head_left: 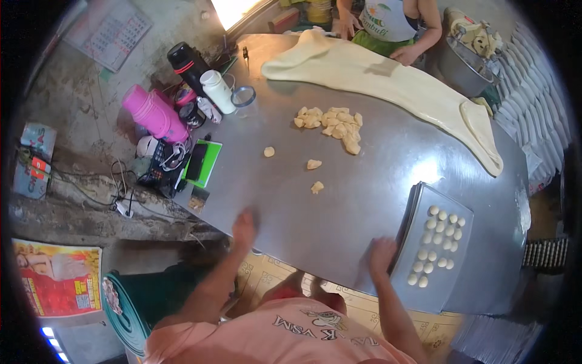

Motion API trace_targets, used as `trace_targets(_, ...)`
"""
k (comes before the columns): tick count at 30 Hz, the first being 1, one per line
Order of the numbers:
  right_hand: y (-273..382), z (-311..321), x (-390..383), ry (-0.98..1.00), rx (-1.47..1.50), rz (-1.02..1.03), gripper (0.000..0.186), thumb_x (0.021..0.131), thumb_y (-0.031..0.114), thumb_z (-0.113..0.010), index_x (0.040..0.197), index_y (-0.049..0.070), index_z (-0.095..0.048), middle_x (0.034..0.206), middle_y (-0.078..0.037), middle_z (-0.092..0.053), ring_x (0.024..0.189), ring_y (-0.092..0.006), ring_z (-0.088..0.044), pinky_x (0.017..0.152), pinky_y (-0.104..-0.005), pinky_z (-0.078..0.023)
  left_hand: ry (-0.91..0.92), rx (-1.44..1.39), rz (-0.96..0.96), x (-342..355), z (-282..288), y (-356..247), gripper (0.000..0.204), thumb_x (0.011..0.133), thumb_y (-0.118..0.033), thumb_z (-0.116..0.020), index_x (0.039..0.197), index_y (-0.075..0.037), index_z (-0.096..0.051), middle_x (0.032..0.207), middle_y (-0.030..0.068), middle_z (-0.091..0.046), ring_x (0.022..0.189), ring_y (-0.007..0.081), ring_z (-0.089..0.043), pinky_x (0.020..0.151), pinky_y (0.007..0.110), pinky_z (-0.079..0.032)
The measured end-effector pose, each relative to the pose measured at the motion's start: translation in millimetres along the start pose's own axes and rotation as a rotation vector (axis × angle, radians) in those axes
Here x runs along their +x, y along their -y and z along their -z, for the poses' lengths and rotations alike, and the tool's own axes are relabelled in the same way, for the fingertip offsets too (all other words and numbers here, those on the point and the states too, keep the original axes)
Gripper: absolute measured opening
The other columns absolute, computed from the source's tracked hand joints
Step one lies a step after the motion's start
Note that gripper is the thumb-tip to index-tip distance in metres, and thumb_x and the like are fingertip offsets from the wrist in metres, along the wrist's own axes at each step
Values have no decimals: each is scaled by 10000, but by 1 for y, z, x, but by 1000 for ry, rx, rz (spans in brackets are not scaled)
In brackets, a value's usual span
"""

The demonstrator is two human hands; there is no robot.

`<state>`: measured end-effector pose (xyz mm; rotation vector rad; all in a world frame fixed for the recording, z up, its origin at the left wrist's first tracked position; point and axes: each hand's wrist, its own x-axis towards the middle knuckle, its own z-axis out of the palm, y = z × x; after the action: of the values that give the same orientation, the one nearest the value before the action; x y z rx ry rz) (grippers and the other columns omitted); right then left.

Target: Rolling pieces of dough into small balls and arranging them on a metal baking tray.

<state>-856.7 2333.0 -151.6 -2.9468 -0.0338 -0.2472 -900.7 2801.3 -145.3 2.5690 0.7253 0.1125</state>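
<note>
My left hand [245,229] is over the near left edge of the metal table [291,212], its fingers smeared by motion. Close beside the left side of a stack of trays [445,203] is my right hand [382,255]; its fingers do not show clearly, and whether it touches the trays I cannot tell. Several small round dough balls [439,237] sit on the top tray. Mid-table lies a heap of cut dough pieces [342,126], with a few loose dough pieces [314,164] nearer me. A long dough sheet [388,79] stretches along the far side.
Bottles [217,91], pink containers [154,112], a clear jar [244,100] and a phone [196,161] on a green pad crowd the left edge. Another person [388,24] stands across the table, beside a mixer bowl [467,67]. A rolled green mat [127,309] stands at lower left.
</note>
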Motion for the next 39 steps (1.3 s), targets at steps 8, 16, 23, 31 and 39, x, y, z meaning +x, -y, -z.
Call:
trace_targets(8,60,-12,65,-89,163,199,210,1007,234,-629,973,27,-641,1034,-196,-602,1001,-388,-566,894,-551,-418,-214,270,-353,108,-37,-82,338,1082,-354,-558,1228,-54,-607,1173,152,-654,1180,350,-579,1016,535,-445)
trace_targets(16,12,6,43,-91,243,66,202,1014,234,-631,980,35,-636,940,-178,-602,956,-392,-577,868,-576,-413,-323,-42,-263,48,-15,-8,290,1094,-321,-552,1308,-136,-612,1142,190,-736,1092,389,-705,908,537,-563)
trace_targets(23,71,1,14,15,137,-115,262,1040,268,-583,996,17,-642,1067,-235,-606,1057,-416,-563,976,-571,-410,-33,188,-473,7,-15,-28,379,1079,-313,-564,1378,-81,-584,1296,219,-663,1187,442,-626,1011,547,-507)
trace_targets(31,-1,-12,86,12,124,155,232,1028,257,-607,985,32,-643,1042,-211,-609,1002,-420,-569,875,-572,-429,-145,264,-414,106,-11,32,293,1080,-316,-580,1221,-60,-598,1073,196,-681,1033,394,-659,895,530,-532)
trace_targets(39,81,0,-10,10,153,48,207,1045,236,-592,1005,43,-653,1071,-203,-609,1048,-403,-566,913,-551,-419,-68,123,-373,-31,-45,-68,228,1036,-178,-575,1228,-58,-602,1204,189,-653,1195,388,-569,1054,564,-392)
